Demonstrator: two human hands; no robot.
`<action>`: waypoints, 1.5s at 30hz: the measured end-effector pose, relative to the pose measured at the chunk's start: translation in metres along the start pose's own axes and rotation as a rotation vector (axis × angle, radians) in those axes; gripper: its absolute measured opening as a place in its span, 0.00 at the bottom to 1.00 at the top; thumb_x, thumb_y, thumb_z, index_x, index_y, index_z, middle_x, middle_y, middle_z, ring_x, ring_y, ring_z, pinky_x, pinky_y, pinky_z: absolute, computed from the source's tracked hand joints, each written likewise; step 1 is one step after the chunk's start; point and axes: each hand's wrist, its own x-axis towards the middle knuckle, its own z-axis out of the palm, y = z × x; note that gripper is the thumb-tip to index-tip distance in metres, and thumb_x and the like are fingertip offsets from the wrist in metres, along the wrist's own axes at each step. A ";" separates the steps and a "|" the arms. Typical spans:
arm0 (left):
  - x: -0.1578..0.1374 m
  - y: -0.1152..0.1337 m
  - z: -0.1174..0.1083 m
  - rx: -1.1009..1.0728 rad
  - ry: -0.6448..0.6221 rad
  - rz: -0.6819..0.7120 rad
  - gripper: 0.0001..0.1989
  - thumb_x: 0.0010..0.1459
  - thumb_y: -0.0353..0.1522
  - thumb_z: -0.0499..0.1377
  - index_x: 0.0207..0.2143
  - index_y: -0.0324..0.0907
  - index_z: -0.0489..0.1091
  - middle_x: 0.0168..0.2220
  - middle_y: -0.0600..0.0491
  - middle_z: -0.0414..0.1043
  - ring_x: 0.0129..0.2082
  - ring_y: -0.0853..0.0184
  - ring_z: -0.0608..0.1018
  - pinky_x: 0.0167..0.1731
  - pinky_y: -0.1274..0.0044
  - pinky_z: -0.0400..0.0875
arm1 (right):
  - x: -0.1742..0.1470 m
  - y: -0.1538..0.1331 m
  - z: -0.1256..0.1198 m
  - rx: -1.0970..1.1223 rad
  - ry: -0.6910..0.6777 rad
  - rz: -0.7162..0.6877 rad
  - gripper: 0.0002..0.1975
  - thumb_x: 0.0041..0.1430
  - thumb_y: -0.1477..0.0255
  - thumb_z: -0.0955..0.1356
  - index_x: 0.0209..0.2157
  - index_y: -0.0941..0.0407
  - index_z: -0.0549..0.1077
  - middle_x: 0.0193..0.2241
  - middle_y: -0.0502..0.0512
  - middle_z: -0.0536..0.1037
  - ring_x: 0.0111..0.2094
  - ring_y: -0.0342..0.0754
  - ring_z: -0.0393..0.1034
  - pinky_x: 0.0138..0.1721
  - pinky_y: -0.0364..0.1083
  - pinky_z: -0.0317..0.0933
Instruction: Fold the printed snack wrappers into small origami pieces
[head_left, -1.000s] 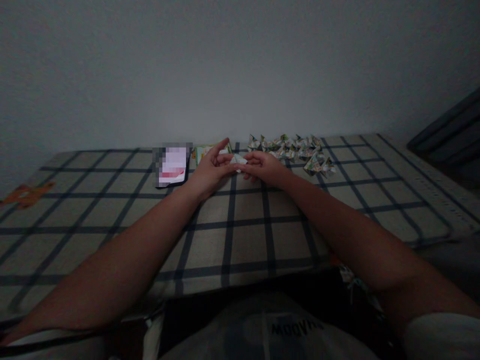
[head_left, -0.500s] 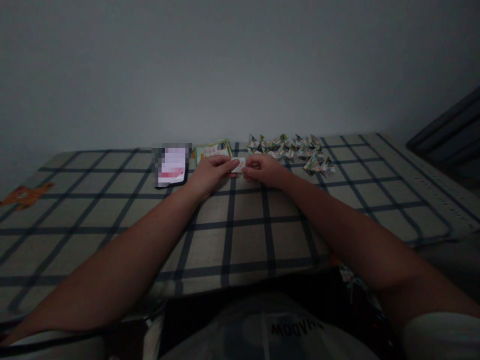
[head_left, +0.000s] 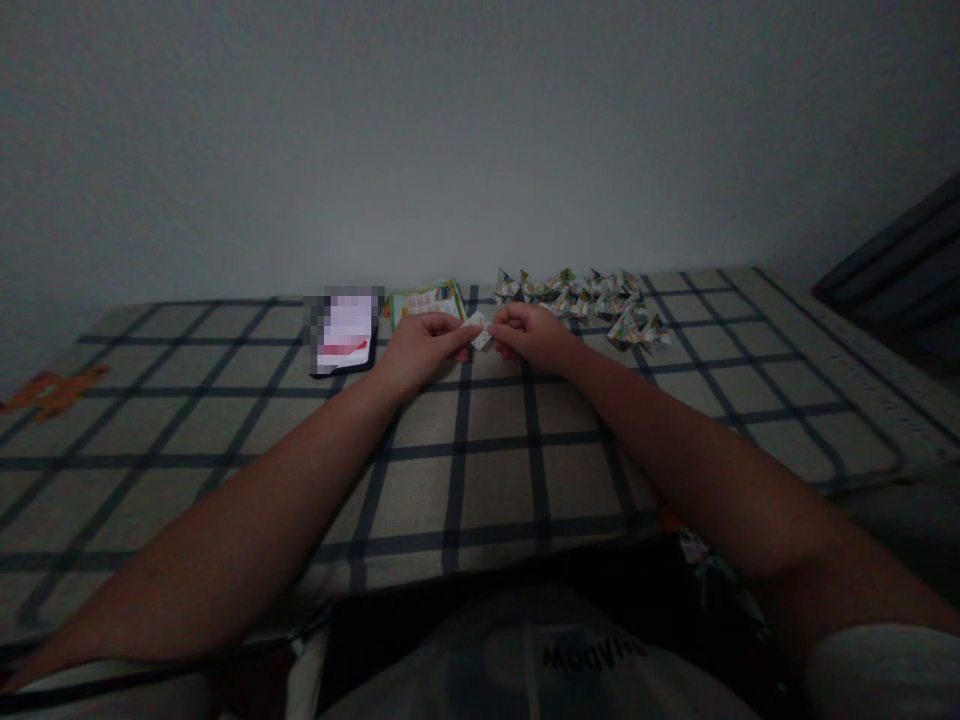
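Between my two hands is a small piece of folded paper [head_left: 481,331], pale with fine print on it. My left hand [head_left: 426,345] pinches its left side with the thumb on top. My right hand [head_left: 529,334] grips the right side, fingers curled and closed. The paper is held just above the checked cloth [head_left: 491,480]. Right behind my left hand lies a stack of printed paper sheets [head_left: 427,300] with green edges. Beyond my right hand stand several folded paper pieces [head_left: 592,295] with pointed tips, printed in colour.
A phone [head_left: 346,330] with a lit, blurred screen lies left of my left hand. An orange bear figure [head_left: 56,390] shows on the cloth at far left. A grey wall [head_left: 480,140] rises behind the table. A dark slatted object [head_left: 900,250] stands at the right.
The folded paper has turned from a flat strip shape to a pointed, angled shape between my fingers. Both hands have shifted only slightly. Everything else stays in place.
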 end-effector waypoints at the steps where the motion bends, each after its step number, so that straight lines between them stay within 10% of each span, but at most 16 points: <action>1: 0.000 0.000 0.000 -0.006 -0.019 0.000 0.20 0.49 0.47 0.72 0.26 0.39 0.77 0.22 0.51 0.75 0.21 0.72 0.72 0.24 0.78 0.64 | -0.001 -0.001 -0.001 -0.026 -0.013 -0.004 0.11 0.62 0.64 0.67 0.31 0.55 0.67 0.23 0.48 0.72 0.24 0.42 0.68 0.26 0.42 0.62; 14: -0.007 0.006 0.004 0.362 0.043 0.230 0.18 0.53 0.44 0.65 0.22 0.40 0.71 0.19 0.56 0.68 0.21 0.71 0.66 0.23 0.78 0.56 | 0.001 -0.012 -0.001 -0.492 -0.043 -0.235 0.16 0.61 0.69 0.65 0.20 0.54 0.58 0.19 0.45 0.61 0.25 0.41 0.53 0.31 0.45 0.46; 29: -0.007 0.007 0.001 0.268 0.050 0.229 0.20 0.60 0.48 0.61 0.24 0.42 0.66 0.19 0.57 0.64 0.21 0.70 0.66 0.23 0.77 0.58 | -0.006 -0.013 -0.002 -0.310 -0.141 -0.195 0.25 0.68 0.55 0.58 0.22 0.55 0.64 0.19 0.47 0.66 0.24 0.42 0.60 0.31 0.44 0.53; 45: -0.008 0.004 0.000 0.220 -0.231 0.103 0.22 0.63 0.47 0.56 0.21 0.42 0.65 0.17 0.57 0.60 0.19 0.71 0.63 0.21 0.77 0.54 | -0.003 -0.011 -0.004 -0.344 -0.117 -0.232 0.21 0.68 0.59 0.59 0.24 0.55 0.63 0.21 0.48 0.65 0.26 0.43 0.59 0.33 0.45 0.53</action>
